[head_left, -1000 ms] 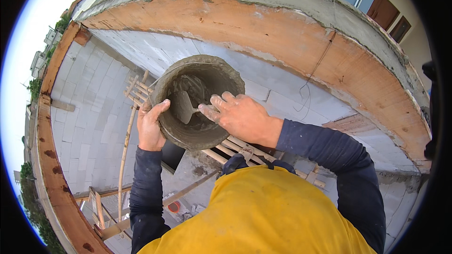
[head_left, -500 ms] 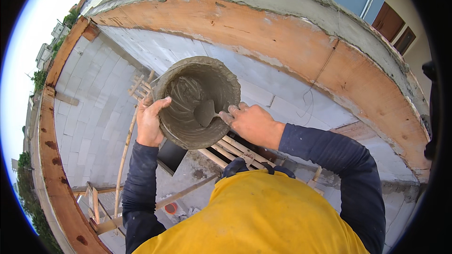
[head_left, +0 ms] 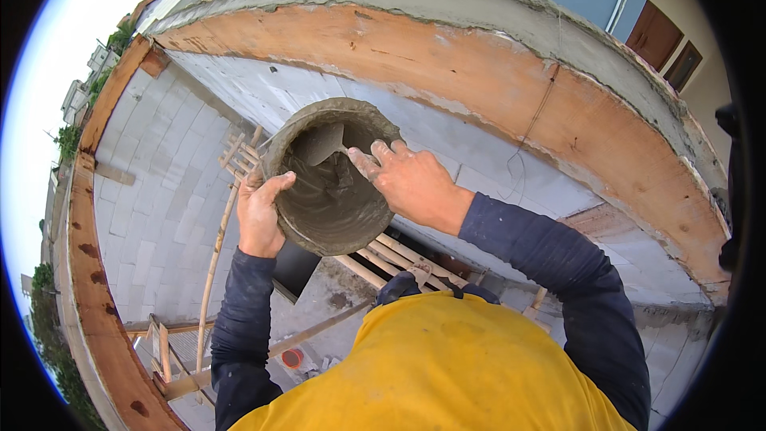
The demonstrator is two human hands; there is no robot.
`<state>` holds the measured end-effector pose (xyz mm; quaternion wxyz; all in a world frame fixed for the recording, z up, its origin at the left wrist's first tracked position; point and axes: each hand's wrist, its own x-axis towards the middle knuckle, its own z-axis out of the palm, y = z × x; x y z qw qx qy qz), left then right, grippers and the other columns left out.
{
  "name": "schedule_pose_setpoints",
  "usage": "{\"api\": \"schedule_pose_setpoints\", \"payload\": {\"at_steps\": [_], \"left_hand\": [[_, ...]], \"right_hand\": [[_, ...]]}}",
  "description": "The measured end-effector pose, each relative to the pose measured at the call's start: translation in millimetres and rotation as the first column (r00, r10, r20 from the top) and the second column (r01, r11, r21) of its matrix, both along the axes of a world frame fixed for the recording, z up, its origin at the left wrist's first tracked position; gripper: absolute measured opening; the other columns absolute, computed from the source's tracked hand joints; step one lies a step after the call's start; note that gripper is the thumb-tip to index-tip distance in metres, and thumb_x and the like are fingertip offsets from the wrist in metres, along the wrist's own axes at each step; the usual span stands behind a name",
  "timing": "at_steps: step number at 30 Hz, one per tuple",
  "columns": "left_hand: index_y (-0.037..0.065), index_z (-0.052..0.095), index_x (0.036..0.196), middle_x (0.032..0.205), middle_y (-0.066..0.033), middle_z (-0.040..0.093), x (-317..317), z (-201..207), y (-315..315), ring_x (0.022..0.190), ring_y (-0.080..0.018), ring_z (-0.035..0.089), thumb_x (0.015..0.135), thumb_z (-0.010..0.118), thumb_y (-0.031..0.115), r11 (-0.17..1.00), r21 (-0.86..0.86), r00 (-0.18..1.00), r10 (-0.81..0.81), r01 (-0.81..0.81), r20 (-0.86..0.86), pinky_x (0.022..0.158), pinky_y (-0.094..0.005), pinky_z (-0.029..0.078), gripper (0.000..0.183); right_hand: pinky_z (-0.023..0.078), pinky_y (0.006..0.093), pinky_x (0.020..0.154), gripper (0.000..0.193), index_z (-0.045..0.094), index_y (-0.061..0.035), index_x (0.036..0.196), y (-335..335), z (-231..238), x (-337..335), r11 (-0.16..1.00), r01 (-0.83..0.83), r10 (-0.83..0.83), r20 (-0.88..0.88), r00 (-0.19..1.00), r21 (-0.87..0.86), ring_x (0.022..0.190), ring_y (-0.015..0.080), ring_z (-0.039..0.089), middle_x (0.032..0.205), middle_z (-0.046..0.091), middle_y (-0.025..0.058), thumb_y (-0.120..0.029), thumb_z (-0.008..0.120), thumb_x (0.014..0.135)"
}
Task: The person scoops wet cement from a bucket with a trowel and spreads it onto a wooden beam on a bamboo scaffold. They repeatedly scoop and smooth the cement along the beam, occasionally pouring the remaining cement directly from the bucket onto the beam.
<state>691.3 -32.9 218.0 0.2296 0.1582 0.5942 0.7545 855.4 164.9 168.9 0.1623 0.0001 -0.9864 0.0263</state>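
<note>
A mortar-crusted bucket point(head_left: 371, 112), its mouth tilted up toward me, is held in front of my chest. My left hand point(head_left: 262, 211) is closed on its left rim, with the thumb over the edge. Inside lies wet grey mortar point(head_left: 319, 203), ridged and smeared up the walls. My right hand point(head_left: 411, 179) reaches over the right rim, fingers closed on the handle of a trowel. The trowel's flat grey blade point(head_left: 321, 144) is inside the bucket near the far wall, coated with mortar.
An orange-brown formwork board point(head_left: 447, 56) with rough concrete point(head_left: 479, 4) behind it curves past the far side. Pale block walls point(head_left: 159, 168) drop below. Bamboo poles point(head_left: 383, 259) lie under the bucket, and one bamboo pole point(head_left: 215, 271) stands left. An orange-red bucket point(head_left: 293, 357) sits far down.
The trowel blade has moved from the bucket's lower right to its far upper part, carried by my right hand. The mortar's surface is reshaped. My left hand keeps its hold.
</note>
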Motion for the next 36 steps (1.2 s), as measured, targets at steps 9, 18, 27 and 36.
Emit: {"api": "schedule_pose_setpoints", "payload": {"at_steps": [9,18,27,36], "left_hand": [[-0.002,0.068,0.122,0.113,-0.0082,0.074,13,2,8,0.097,-0.0180,0.069,0.087,0.061,-0.006,0.995,-0.077,0.993,-0.068,0.061,-0.098,0.091,-0.0330,0.055,0.037],[-0.003,0.059,0.144,0.155,-0.0172,0.051,45,18,36,0.141,-0.0235,0.049,0.080,0.061,-0.003,0.855,-0.497,0.716,-0.439,0.148,-0.542,0.117,-0.0360,0.037,0.064],[-0.002,0.059,0.143,0.145,-0.0135,0.061,57,24,44,0.141,-0.0228,0.050,0.080,0.062,-0.005,0.888,-0.336,0.844,-0.423,0.314,-0.330,0.114,-0.0342,0.040,0.063],[-0.006,0.063,0.123,0.115,-0.0162,0.069,59,-27,11,0.107,-0.0285,0.069,0.086,0.060,-0.001,0.971,0.152,0.983,-0.186,0.182,0.011,0.098,-0.0408,0.055,0.037]], "right_hand": [[0.059,0.0402,0.063,0.059,0.055,0.0062,0.141,7,-7,11,0.999,0.039,-0.039,0.068,0.997,0.004,0.084,0.0311,0.072,0.098,0.070,0.0189,-0.014,0.062,0.086],[0.058,0.0497,0.080,0.046,0.064,0.0114,0.123,16,-24,21,0.847,0.214,0.025,0.437,0.899,-0.487,0.085,0.0437,0.073,0.099,0.073,0.0279,-0.025,0.054,0.097],[0.051,0.0346,0.048,0.041,0.067,-0.0038,0.107,-6,-43,61,0.057,0.394,0.310,0.391,0.866,-0.917,0.056,0.0144,0.056,0.071,0.057,0.0045,-0.040,0.049,0.105],[0.053,0.0343,0.056,0.047,0.069,-0.0032,0.114,30,-53,80,0.064,0.134,0.281,0.147,0.948,-0.989,0.067,0.0158,0.060,0.080,0.063,0.0060,-0.046,0.054,0.100]]}}
